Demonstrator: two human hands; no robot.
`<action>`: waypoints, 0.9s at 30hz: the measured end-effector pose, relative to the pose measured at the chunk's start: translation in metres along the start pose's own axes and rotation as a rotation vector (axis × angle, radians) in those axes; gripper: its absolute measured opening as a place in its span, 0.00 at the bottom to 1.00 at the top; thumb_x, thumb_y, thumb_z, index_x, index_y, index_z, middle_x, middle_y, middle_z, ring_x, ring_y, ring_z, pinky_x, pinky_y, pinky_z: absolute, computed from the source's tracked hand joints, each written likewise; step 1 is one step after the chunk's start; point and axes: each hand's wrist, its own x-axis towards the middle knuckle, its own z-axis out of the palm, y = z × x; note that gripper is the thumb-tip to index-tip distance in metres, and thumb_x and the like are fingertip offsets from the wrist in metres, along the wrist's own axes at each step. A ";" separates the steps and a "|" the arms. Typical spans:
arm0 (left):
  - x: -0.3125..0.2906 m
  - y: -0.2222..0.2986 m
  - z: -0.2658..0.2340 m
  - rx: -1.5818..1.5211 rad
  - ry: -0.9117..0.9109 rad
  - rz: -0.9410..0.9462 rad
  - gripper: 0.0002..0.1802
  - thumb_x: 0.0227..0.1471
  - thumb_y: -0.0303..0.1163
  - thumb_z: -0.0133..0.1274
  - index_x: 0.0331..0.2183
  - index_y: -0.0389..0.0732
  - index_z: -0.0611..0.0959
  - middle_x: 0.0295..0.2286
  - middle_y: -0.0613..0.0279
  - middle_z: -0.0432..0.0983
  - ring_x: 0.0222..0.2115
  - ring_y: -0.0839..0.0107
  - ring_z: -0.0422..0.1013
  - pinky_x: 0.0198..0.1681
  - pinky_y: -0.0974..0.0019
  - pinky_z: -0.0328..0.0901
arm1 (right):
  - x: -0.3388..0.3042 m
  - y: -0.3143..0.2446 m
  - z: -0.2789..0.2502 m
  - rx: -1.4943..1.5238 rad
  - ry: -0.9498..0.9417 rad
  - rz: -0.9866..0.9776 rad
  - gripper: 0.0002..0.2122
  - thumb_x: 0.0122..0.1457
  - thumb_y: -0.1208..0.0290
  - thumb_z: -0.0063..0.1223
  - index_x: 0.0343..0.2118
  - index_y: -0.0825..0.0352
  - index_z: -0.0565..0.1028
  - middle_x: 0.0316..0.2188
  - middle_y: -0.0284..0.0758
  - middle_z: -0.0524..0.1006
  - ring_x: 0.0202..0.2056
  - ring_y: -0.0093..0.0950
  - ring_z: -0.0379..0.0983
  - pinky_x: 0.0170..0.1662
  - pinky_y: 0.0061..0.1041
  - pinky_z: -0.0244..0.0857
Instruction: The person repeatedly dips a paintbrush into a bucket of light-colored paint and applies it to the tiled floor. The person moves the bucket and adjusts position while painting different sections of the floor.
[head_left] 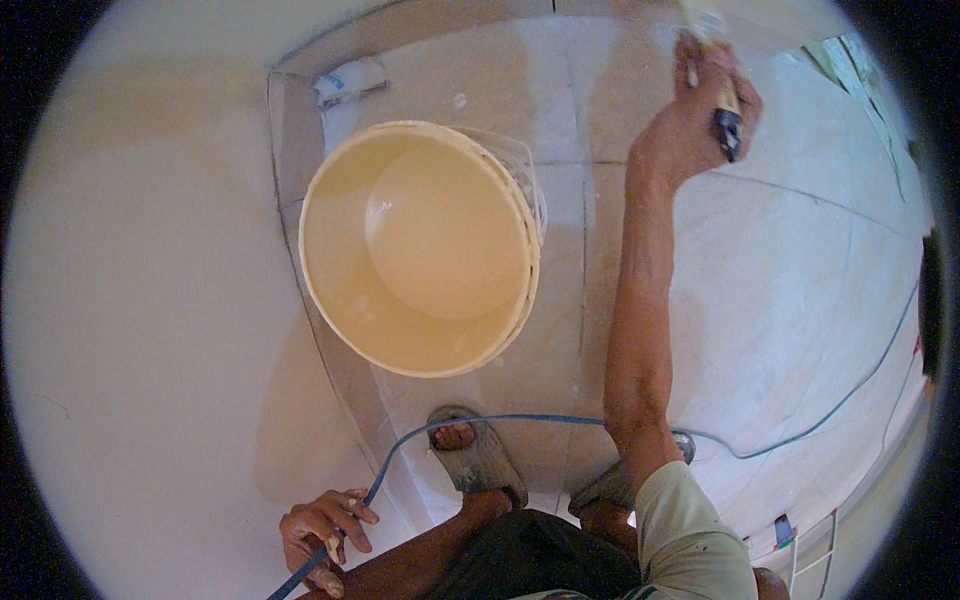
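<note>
My right hand is stretched far out at the upper right, closed round the handle of a paintbrush. The dark handle end points back toward me, while the bristle end is blurred against the far wall. At the lower left, my left hand has its fingers bent about a blue cable. A large cream bucket stands upright on the floor between the hands and the left wall. Pale cream paint lies in its bottom, and its wire handle hangs at the right side.
A white crumpled packet lies in the corner beyond the bucket. The cable crosses the tiled floor in front of my sandals and runs off right. Green sheeting is at the far right. The wall rises close on my left.
</note>
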 end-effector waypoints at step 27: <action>-0.012 0.014 0.006 -0.015 0.142 0.012 0.26 0.33 0.45 0.76 0.28 0.45 0.76 0.27 0.54 0.80 0.42 0.52 0.75 0.59 0.42 0.57 | -0.026 -0.006 0.038 -0.268 -1.073 -0.231 0.09 0.53 0.81 0.61 0.38 0.66 0.80 0.38 0.36 0.81 0.43 0.28 0.76 0.46 0.25 0.70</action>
